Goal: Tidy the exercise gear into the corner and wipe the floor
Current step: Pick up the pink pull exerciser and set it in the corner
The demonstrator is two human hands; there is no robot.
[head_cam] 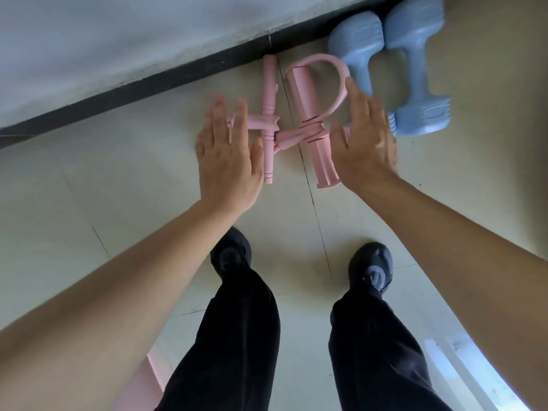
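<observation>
Puller, a pink one, lies flat on the floor near the black baseboard under the pale wall. It has a thin bar at the left and a thick foam handle at the right, almost parallel, with short pink bands joining them in the middle. A pink loop curves from the far end of the thick handle round to its middle. Just to the right of the puller, two blue dumbbells lie side by side and touch each other, their far ends at the baseboard.

The left hand is spread flat, fingers straight and a little apart, palm down, over the left side of the puller. It grasps nothing. Its fingertips cover part of the bands, and I cannot tell if they touch. The right hand is also flat and released, fingers straight, over the right edge of the loop and the near end of the closer dumbbell. It holds nothing, and contact is not clear, because both hands are a little blurred.

Below the hands, two legs in black trousers and black shoes stand on the floor.
</observation>
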